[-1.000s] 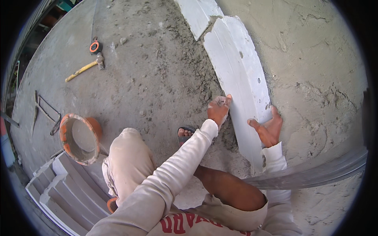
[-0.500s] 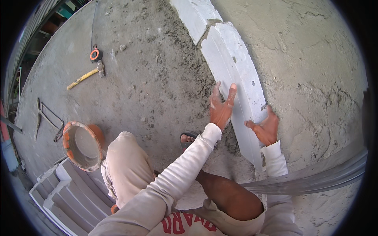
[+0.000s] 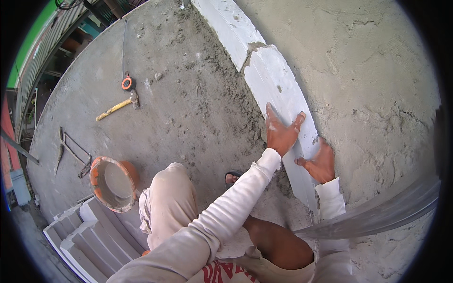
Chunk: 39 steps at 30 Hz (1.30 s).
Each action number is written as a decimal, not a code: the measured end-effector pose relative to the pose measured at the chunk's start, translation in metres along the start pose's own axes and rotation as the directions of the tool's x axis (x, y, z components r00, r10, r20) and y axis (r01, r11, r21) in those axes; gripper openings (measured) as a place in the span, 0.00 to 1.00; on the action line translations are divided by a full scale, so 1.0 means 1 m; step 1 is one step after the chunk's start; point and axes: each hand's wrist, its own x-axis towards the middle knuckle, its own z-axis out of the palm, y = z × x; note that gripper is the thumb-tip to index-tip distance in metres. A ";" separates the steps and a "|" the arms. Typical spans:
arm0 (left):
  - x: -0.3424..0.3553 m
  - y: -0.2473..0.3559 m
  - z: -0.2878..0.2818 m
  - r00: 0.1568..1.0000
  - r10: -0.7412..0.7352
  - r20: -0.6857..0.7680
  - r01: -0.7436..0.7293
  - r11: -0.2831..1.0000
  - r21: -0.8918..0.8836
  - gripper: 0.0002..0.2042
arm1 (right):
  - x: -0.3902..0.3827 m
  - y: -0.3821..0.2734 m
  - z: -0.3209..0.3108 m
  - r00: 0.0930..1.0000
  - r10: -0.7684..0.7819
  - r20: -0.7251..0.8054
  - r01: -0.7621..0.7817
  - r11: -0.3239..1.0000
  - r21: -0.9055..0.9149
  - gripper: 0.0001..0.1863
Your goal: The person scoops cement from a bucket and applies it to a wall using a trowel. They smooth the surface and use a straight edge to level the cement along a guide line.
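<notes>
A white precast moulding block (image 3: 271, 75) with a flat face and a rough, pitted top edge runs along the grey plastered surface. My left hand (image 3: 281, 134) lies on its face with fingers spread, the thumb reaching to the top edge. Closer to me, my right hand (image 3: 322, 162) is wrapped round the block's outer edge, thumb on the near side, its fingers slightly blurred. At the far end the block meets another white moulding block (image 3: 229, 23), with grey mortar (image 3: 256, 46) in the joint.
Loose mortar (image 3: 222, 80) lies along the blocks' left side. To the left are a yellow-handled hammer (image 3: 115, 108), an orange-and-black tape measure (image 3: 127, 84), a hacksaw-like metal frame (image 3: 75, 148) and an orange bucket (image 3: 133, 175). Several grooved white mouldings (image 3: 94, 240) are stacked at lower left.
The view has shifted, so the surroundings sit lower and farther right. My left hand has turned on the block, its thumb now over the top edge. My right hand stays at the outer edge.
</notes>
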 end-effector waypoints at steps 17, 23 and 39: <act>0.001 -0.002 -0.003 0.998 0.060 -0.008 -0.060 0.998 0.034 0.61 | 0.151 -0.119 -0.020 0.799 -0.594 -0.095 0.403 0.411 0.818 0.19; 0.005 -0.018 0.007 0.989 0.133 -0.058 -0.125 0.985 0.120 0.62 | 0.238 -0.135 0.049 0.443 -0.663 -0.603 0.891 0.400 0.215 0.22; 0.008 -0.010 -0.006 0.992 0.113 -0.059 -0.102 0.983 0.155 0.56 | 0.223 -0.162 0.025 0.840 -0.529 -0.119 0.225 0.142 0.964 0.23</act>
